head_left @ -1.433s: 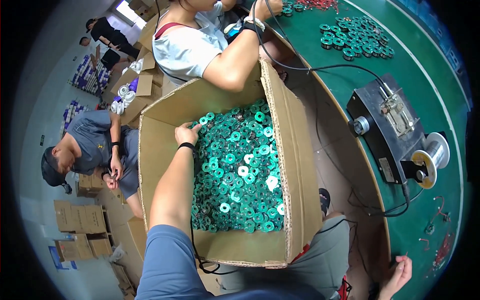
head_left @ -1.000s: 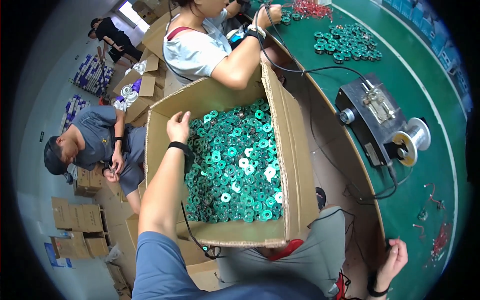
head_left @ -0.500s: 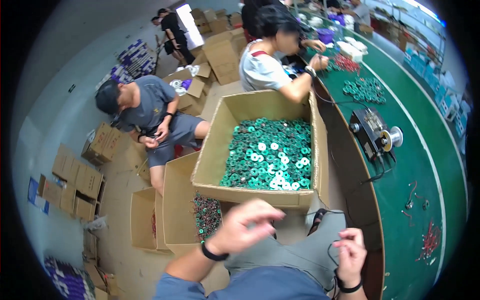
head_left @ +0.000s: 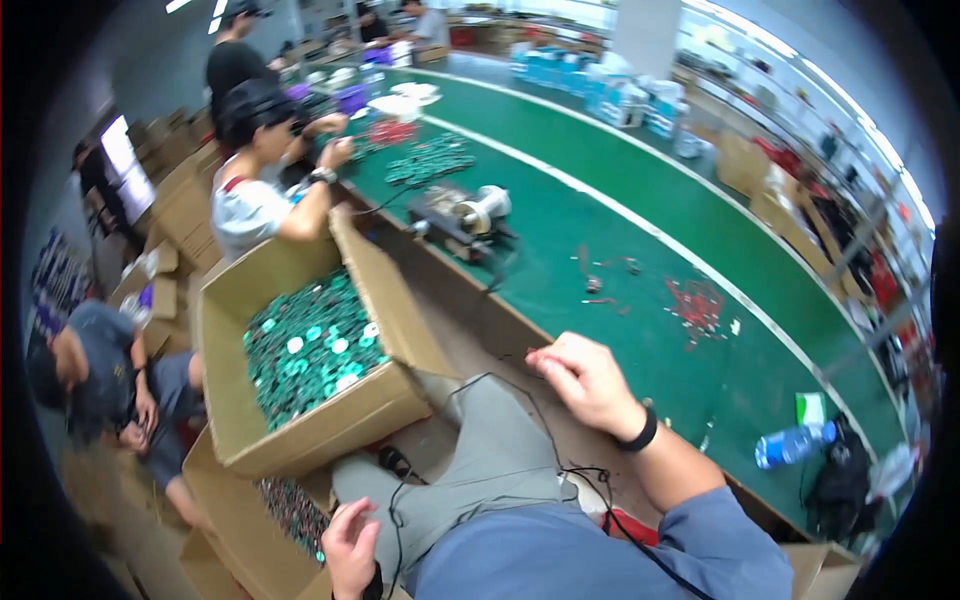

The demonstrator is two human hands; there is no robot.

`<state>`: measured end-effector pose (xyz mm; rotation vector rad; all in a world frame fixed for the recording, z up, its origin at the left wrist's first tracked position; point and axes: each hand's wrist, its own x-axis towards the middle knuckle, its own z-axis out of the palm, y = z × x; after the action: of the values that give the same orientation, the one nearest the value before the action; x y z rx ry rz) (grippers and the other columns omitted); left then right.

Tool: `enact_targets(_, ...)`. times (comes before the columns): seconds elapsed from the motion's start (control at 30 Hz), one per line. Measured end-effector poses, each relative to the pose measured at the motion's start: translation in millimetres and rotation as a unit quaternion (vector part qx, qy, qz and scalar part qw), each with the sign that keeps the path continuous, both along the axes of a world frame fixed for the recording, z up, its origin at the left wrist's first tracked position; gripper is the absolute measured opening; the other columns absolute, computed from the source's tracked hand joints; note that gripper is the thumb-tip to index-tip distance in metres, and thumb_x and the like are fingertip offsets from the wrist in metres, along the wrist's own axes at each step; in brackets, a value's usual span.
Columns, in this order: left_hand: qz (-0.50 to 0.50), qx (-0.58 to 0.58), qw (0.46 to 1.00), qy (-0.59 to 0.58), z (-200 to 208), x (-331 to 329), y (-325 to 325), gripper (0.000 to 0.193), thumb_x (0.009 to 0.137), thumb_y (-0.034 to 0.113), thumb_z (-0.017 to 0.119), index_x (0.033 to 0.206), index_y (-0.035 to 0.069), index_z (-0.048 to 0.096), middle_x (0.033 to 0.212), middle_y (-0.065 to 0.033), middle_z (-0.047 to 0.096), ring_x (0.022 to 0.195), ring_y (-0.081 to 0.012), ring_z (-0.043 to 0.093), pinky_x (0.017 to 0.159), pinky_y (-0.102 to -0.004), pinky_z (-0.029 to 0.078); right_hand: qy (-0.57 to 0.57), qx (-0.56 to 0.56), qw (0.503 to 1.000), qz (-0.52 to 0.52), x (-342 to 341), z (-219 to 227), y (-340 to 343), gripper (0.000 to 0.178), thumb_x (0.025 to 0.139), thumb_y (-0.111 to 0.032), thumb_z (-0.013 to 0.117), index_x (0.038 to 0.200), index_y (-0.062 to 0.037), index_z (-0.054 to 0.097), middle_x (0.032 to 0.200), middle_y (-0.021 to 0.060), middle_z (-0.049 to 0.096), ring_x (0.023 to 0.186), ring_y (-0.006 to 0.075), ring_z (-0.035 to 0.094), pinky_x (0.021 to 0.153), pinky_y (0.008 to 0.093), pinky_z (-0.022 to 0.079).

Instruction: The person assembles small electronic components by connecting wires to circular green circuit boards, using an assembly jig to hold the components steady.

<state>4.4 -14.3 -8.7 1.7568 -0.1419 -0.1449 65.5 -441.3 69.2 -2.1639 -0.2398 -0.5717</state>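
Note:
My right hand [head_left: 588, 382] is stretched over the near edge of the green-topped bench [head_left: 620, 265]. Its thumb and fingertips are pressed together, and whatever may be between them is too small to make out. Low in the picture, my left hand [head_left: 350, 545] hovers beside my left leg, its fingers loosely curled and apart with nothing seen in them. Close to it hangs a thin black cable [head_left: 395, 505]. In front of my legs stands a large cardboard box [head_left: 330, 440] full of green ring-shaped parts [head_left: 315, 345]. Red wire pieces [head_left: 695, 305] lie on the bench ahead of my right hand.
A soldering unit with a wire spool [head_left: 460, 220] sits on the bench. Further right lies a water bottle [head_left: 795, 445] near a black bag [head_left: 845, 485]. One co-worker [head_left: 250, 200] works at the bench; another [head_left: 110, 370] sits at left. A second box [head_left: 240, 515] holds more parts.
The view has swung to the right, bringing more of the bench in. My right hand has come forward over the bench edge, and my left hand has dropped back from the box.

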Motion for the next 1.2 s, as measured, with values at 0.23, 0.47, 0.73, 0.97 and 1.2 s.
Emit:
enact_targets(0.23, 0.018, -0.002, 0.991, 0.132, -6, 7, -14, 0.037, 0.101, 0.004, 0.062, 0.137, -0.001, 0.063, 0.127, -0.0111, 0.069, 0.105, -0.0172, 0.066, 0.090, -0.0290, 0.053, 0.103, -0.130, 0.937, -0.307, -27, -7, -167, 0.023, 0.094, -0.022, 0.068, 0.097, -0.0010, 0.076, 0.092, 0.0190, 0.075, 0.087, 0.0349, 0.073, 0.079, 0.0417, 0.057)
enact_targets(0.47, 0.006, -0.018, 0.995, 0.102, -8, 36, -21, 0.036, 0.101, 0.003, 0.063, 0.137, 0.000, 0.063, 0.124, -0.0111, 0.070, 0.103, -0.0169, 0.067, 0.087, -0.0296, 0.055, 0.197, -0.310, 0.790, -0.491, -32, -14, -223, 0.049, 0.090, -0.029, 0.073, 0.133, -0.0068, 0.063, 0.123, 0.0179, 0.064, 0.117, 0.0375, 0.062, 0.093, 0.0514, 0.053)
enact_targets(0.73, -0.022, -0.014, 0.991, 0.134, -2, 43, -38, 0.036, 0.101, 0.007, 0.065, 0.137, 0.001, 0.064, 0.125, -0.0088, 0.069, 0.104, -0.0151, 0.066, 0.087, -0.0280, 0.055, 0.237, -0.282, 0.872, -0.322, 65, -60, -147, 0.058, 0.088, -0.041, 0.076, 0.135, -0.0102, 0.062, 0.130, 0.0164, 0.061, 0.122, 0.0370, 0.058, 0.099, 0.0520, 0.050)
enact_targets(0.97, -0.028, -0.027, 0.993, 0.113, 10, 39, -49, 0.032, 0.098, 0.004, 0.067, 0.130, -0.002, 0.067, 0.120, -0.0099, 0.071, 0.110, -0.0185, 0.066, 0.098, -0.0314, 0.052, 0.203, -0.340, 0.847, -0.355, 85, -82, -155, 0.034, 0.081, -0.033, 0.082, 0.106, -0.0122, 0.073, 0.103, 0.0085, 0.068, 0.104, 0.0306, 0.064, 0.087, 0.0480, 0.047)
enact_targets(1.2, -0.042, -0.111, 0.982, 0.147, -7, 41, -46, 0.034, 0.101, 0.005, 0.064, 0.135, -0.002, 0.064, 0.125, -0.0111, 0.071, 0.112, -0.0182, 0.068, 0.098, -0.0295, 0.053, -0.037, -0.056, 0.978, -0.199, 58, -28, -51, 0.034, 0.079, -0.025, 0.084, 0.105, -0.0068, 0.071, 0.101, 0.0124, 0.069, 0.097, 0.0323, 0.064, 0.090, 0.0444, 0.049)
